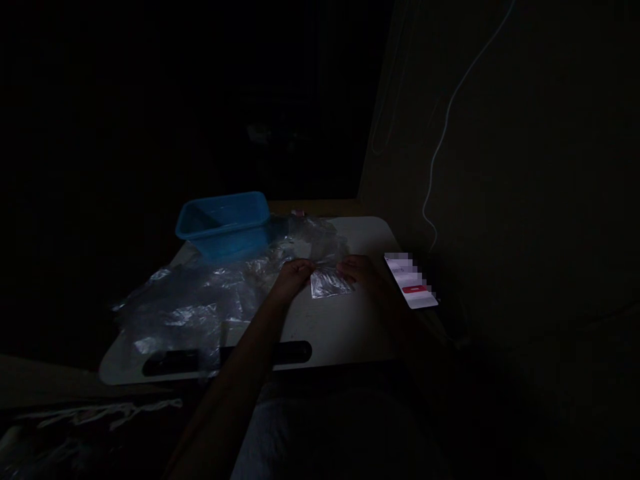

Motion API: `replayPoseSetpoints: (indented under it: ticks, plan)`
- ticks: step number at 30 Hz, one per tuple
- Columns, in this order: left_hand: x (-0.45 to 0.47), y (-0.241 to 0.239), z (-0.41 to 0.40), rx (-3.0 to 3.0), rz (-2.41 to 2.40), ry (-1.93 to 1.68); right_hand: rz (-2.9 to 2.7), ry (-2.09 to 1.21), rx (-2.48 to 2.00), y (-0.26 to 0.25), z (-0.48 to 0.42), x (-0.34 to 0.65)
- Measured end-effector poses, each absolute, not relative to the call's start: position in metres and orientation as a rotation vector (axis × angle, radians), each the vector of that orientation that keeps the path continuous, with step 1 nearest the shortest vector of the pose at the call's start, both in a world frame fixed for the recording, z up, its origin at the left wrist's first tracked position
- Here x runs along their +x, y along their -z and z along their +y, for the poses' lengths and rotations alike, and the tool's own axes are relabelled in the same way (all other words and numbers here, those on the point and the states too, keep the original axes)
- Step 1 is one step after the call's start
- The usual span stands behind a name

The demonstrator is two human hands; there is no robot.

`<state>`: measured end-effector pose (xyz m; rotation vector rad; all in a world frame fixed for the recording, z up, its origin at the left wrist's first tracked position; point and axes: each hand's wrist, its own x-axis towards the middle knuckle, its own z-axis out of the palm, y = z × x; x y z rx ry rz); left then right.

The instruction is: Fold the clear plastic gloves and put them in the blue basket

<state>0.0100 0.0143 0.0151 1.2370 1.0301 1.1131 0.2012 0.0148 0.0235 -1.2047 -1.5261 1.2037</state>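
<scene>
A small clear plastic bag [330, 281] is stretched between my two hands above the white table [320, 327]. My left hand [294, 277] pinches its left edge with the fingers closed. On the other side, my right hand [357, 268] grips the right edge between thumb and fingers. More crumpled clear plastic bags [190, 303] lie in a heap to the left of my left hand, some hanging over the front edge. Dim light hides the finer details of the fingers and whether the held bag contains anything.
A blue plastic basin [225, 233] stands at the table's back left, beside the heap. To the right lies a lit phone [413, 283] with a red button on its screen. A white cable [440, 140] hangs along the right wall. The table has a dark slot [295, 352] near its front edge.
</scene>
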Motion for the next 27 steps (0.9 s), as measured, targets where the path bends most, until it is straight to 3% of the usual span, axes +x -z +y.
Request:
replayPoseSetpoints:
  ticks: [27]
  plan:
    - [0.0108,-0.0107,0.017,1.207,0.931,-1.135,-1.541,-1.191,-1.184,-0.0229,0.0137,0.2033]
